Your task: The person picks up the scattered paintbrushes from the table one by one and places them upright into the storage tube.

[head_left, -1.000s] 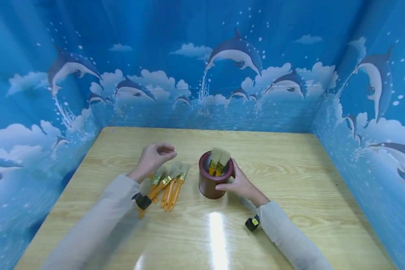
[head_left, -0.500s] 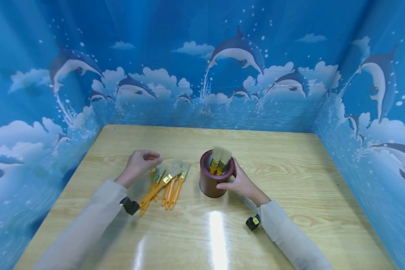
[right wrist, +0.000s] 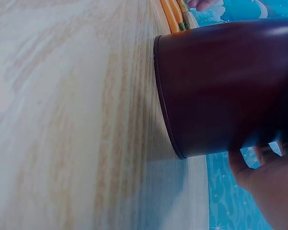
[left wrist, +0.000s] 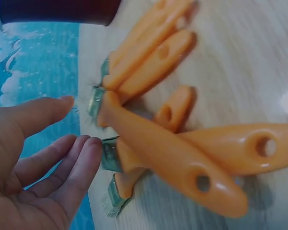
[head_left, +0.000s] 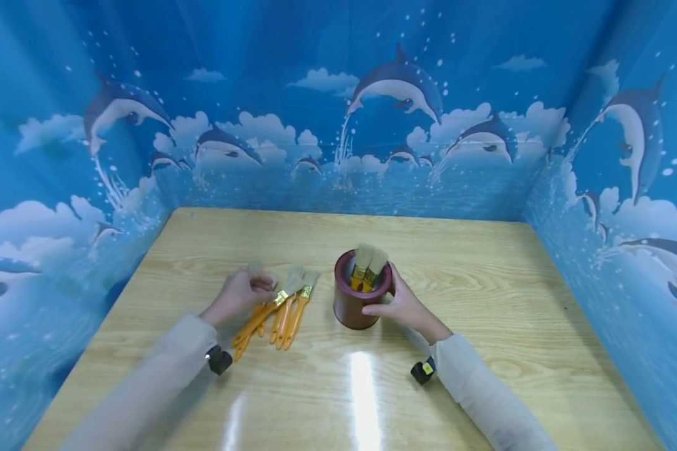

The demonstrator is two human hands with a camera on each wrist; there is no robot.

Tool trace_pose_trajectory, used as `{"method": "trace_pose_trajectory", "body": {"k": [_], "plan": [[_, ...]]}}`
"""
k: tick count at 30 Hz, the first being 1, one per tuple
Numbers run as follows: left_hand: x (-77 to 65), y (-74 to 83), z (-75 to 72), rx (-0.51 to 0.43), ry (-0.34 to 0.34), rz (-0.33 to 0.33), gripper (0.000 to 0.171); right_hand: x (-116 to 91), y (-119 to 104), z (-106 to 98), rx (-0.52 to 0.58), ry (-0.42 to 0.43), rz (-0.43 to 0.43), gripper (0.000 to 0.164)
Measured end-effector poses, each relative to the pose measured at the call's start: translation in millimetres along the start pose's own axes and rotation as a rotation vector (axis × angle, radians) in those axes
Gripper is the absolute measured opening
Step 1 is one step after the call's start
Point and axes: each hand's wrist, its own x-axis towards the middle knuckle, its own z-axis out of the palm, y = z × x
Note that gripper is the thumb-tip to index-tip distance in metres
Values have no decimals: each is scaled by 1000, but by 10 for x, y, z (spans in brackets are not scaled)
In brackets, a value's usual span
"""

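Left hand (head_left: 241,295) over brush pile (head_left: 294,318), thumb spread from fingers, tips by ferrule (left wrist: 111,155); contact unclear. Right hand (head_left: 402,307) grips can (head_left: 350,312), thumb and fingers round wall. Can upright on table (head_left: 293,401), two brushes (head_left: 367,270) showing.

In the head view, we find bright, fairly even light; a white upright streak of glare marks the table (head_left: 474,269), with a fainter streak to its left. A soft shadow lies beside the left sleeve (head_left: 141,385). The left wrist view looks hazy, with shine on the orange handles (left wrist: 169,155). In the right wrist view, the can (right wrist: 221,91) sits dark against blurred, washed-out wood.
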Motion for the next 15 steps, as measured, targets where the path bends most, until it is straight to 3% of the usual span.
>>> {"method": "trace_pose_trajectory", "body": {"k": [12, 15], "plan": [[28, -25, 149, 123, 17, 83, 39, 6, 22, -5, 2, -4, -7, 111], [39, -27, 174, 117, 17, 71, 37, 5, 22, -2, 2, -3, -11, 110]]}}
